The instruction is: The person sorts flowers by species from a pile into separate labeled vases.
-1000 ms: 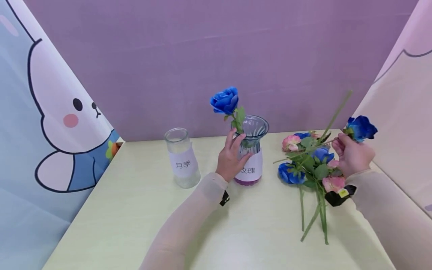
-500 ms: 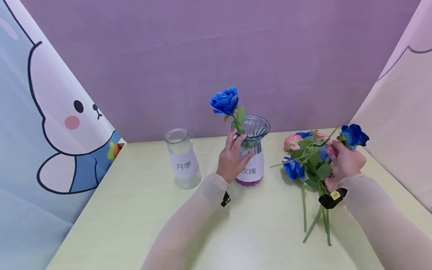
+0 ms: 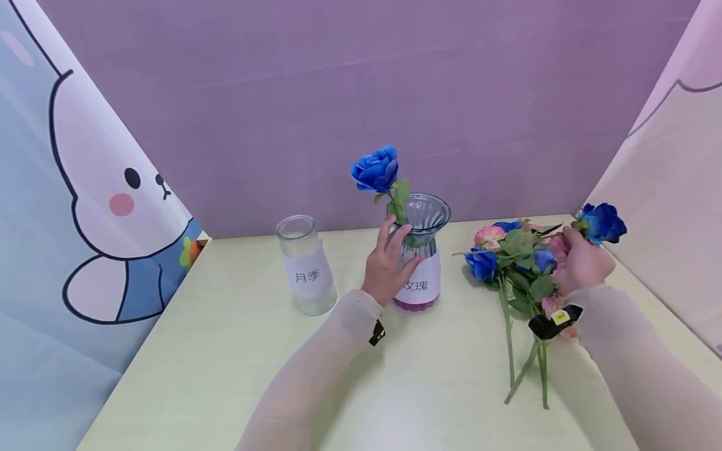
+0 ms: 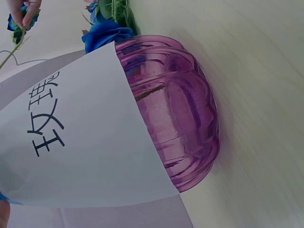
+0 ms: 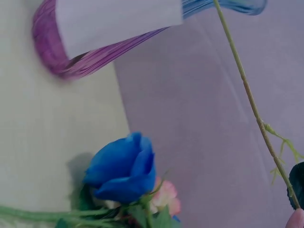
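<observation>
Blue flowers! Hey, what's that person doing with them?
The person's right hand is pinching one blue flower by its stem, next to a pile of blue and pink flowers on the table. The left hand is holding the purple-bottomed vase, and another blue flower stands in it. The clear jar nearby has no flower in it.
</observation>
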A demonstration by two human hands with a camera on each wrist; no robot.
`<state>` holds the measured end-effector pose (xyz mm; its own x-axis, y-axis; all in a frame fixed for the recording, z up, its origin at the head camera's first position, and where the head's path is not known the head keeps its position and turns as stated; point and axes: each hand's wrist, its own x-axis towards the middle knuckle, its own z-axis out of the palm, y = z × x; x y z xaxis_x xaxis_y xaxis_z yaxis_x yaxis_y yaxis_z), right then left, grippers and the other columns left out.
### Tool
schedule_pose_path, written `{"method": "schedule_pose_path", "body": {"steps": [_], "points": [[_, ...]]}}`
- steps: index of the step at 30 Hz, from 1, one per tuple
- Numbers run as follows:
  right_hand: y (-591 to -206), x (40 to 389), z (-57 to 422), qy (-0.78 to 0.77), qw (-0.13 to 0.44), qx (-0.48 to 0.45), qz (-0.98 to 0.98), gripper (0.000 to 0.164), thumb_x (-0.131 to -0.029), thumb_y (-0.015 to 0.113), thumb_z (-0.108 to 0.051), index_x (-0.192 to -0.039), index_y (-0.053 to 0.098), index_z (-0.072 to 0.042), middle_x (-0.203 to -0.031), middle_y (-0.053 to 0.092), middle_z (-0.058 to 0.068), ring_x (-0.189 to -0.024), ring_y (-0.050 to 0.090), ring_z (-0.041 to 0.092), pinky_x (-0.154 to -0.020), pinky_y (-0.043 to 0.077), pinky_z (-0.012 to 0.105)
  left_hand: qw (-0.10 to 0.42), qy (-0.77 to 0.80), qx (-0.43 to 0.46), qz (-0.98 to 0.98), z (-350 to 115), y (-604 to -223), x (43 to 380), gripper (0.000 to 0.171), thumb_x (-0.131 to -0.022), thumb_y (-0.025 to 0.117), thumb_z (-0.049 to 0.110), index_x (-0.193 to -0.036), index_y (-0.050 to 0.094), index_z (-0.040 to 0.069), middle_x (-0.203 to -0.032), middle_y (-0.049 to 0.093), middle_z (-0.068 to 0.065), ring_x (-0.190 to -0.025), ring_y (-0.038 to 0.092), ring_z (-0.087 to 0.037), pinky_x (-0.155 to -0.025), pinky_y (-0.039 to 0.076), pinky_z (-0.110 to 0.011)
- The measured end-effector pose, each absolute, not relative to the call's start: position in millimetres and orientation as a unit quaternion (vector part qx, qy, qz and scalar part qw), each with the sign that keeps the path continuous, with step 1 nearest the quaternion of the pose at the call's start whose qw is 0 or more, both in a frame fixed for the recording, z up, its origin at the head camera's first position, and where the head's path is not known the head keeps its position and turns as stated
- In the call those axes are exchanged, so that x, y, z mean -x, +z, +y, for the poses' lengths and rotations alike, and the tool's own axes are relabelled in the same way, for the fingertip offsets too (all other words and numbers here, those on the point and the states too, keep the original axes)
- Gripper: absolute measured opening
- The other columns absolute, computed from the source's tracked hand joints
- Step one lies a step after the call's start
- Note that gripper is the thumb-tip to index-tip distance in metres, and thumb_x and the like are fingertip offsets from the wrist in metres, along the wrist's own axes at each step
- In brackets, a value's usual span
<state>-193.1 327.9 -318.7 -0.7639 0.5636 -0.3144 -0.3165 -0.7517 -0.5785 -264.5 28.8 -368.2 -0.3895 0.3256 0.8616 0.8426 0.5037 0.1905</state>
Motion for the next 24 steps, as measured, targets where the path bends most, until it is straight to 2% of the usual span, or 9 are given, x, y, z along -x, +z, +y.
{"method": "schedule_pose_path", "body": {"steps": [13,20,24], "points": [[-300,195,324,0.914,0.274,0.257,-0.15,0.011,-0.089,0.063,0.002,-0.098,0.057,-0.002,-0.069,0.055,0.01,-0.058,0.055,0.017,-0.05,0.054,0.024,0.4,-0.325,0.373,-0.771,30,-369,264,0.07,-0.077,0.081,0.014,-0.129,0.035,0.01,-0.139,0.035,-0.022,-0.099,0.065,-0.031,-0.076,0.057,-0.032],[-293,192,318,0.904,0.327,0.249,-0.115,0.013,-0.088,0.065,0.001,-0.096,0.056,-0.002,-0.072,0.058,0.009,-0.056,0.056,0.018,-0.05,0.054,0.025,0.403,-0.324,0.374,-0.77,30,-370,264,0.071,-0.077,0.082,0.015,-0.13,0.035,0.009,-0.138,0.036,-0.023,-0.098,0.065,-0.031,-0.074,0.058,-0.033],[-284,189,310,0.899,0.351,0.242,-0.099,0.019,-0.087,0.067,0.0,-0.101,0.056,-0.004,-0.08,0.059,0.008,-0.064,0.057,0.017,-0.055,0.055,0.025,0.41,-0.319,0.374,-0.768,30,-370,265,0.072,-0.076,0.083,0.014,-0.13,0.035,0.009,-0.138,0.036,-0.023,-0.096,0.065,-0.031,-0.071,0.058,-0.033]]}}
